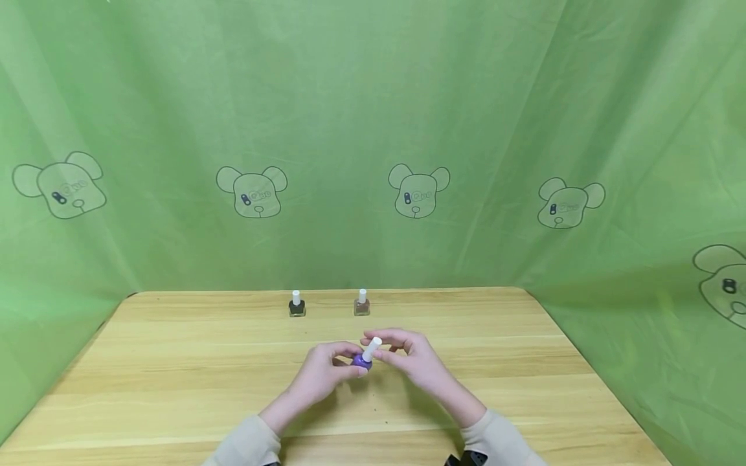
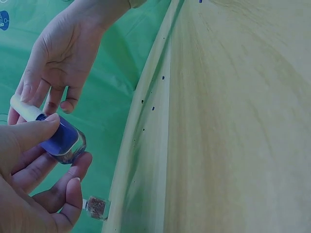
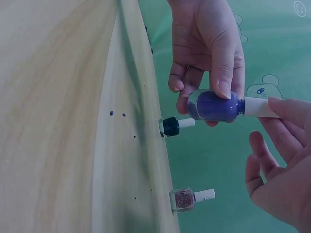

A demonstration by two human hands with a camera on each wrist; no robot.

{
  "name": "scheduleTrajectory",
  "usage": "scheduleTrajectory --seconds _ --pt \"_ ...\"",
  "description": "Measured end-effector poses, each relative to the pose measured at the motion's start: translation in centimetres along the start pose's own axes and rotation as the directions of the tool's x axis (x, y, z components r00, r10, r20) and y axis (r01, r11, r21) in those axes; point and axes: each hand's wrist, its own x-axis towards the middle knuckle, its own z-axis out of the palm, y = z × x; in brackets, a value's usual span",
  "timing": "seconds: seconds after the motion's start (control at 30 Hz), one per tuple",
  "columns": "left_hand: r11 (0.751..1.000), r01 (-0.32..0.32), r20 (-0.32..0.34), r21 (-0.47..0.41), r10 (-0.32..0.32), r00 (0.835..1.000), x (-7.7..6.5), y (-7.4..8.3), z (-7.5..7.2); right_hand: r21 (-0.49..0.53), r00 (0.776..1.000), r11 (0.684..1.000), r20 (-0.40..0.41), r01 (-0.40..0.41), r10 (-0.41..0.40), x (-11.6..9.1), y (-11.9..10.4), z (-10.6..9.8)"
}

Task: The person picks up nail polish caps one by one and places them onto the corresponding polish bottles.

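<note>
My left hand (image 1: 319, 374) holds a small nail polish bottle (image 3: 214, 106) by its glass body, thumb on one side and fingers on the other. Purple polish fills most of the clear glass. The bottle's long white cap (image 3: 257, 107) is pinched between thumb and fingers of my right hand (image 1: 421, 362). Between cap and glass, a short purple-stained neck shows in the right wrist view. Both hands are above the table, and the bottle leans with its cap toward the right hand, whose other fingers are loosely bent.
Two more white-capped nail polish bottles stand upright toward the table's back edge: a black one (image 1: 297, 309) on the left and a brownish-pink one (image 1: 362, 307) to its right. Small dark specks dot the wooden table (image 1: 175, 375). A green curtain (image 1: 338, 116) with bear-head outlines surrounds it.
</note>
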Motion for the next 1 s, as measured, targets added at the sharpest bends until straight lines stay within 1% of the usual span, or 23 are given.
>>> scheduleTrajectory --seconds 0.33,0.5,0.67,0.77,1.0 --pt "1.0 -0.002 0.001 0.018 0.002 1.0 -0.06 0.09 0.2 -0.013 0.994 0.999 -0.096 -0.046 0.045 -0.1 0.06 0.25" --pt "0.999 0.004 0.006 0.035 -0.004 1.0 -0.16 0.24 0.37 0.03 0.986 0.997 -0.147 -0.069 0.072 -0.25 0.13 0.46" --pt "0.999 0.001 0.005 0.038 -0.002 1.0 -0.16 0.38 0.46 0.081 0.981 0.995 -0.184 -0.052 0.066 -0.34 0.3 0.76" --pt "1.0 -0.004 0.009 0.03 0.004 1.0 -0.25 0.48 0.49 0.098 0.979 0.994 -0.193 -0.051 0.07 -0.36 0.43 0.83" --pt "1.0 -0.014 0.019 0.01 0.014 1.0 -0.39 0.67 0.46 0.071 0.981 0.995 -0.179 -0.068 0.08 -0.16 0.44 0.67"
